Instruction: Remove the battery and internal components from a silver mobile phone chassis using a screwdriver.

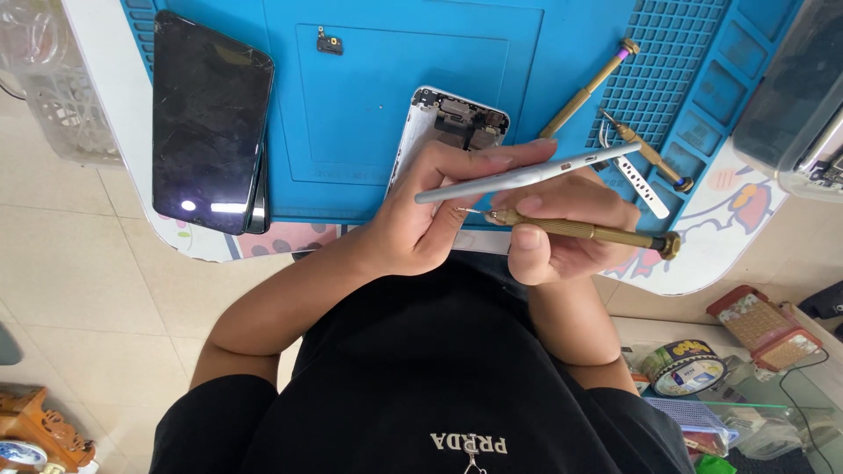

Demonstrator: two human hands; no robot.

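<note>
Black-sleeved arms nearest cam. L→R:
- Black phone (pixel 211 118), screen up, on blue mat (pixel 369 114), far left; small part (pixel 329 41) loose on mat.
- Left hand (pixel 421 224): pinching grey phone frame (pixel 527 174) edge-on, above opened phone (pixel 452 123).
- Right hand (pixel 562 233): fingers closed on brass screwdriver (pixel 580 230), tip at frame's lower edge. Judgement: keep driver square to screw, light pressure, frame steady.
- Mat tray cells (pixel 702 61): appear empty; spare brass drivers (pixel 588 88), tweezers lie beside.
- Desk (pixel 97 70): white.
</note>
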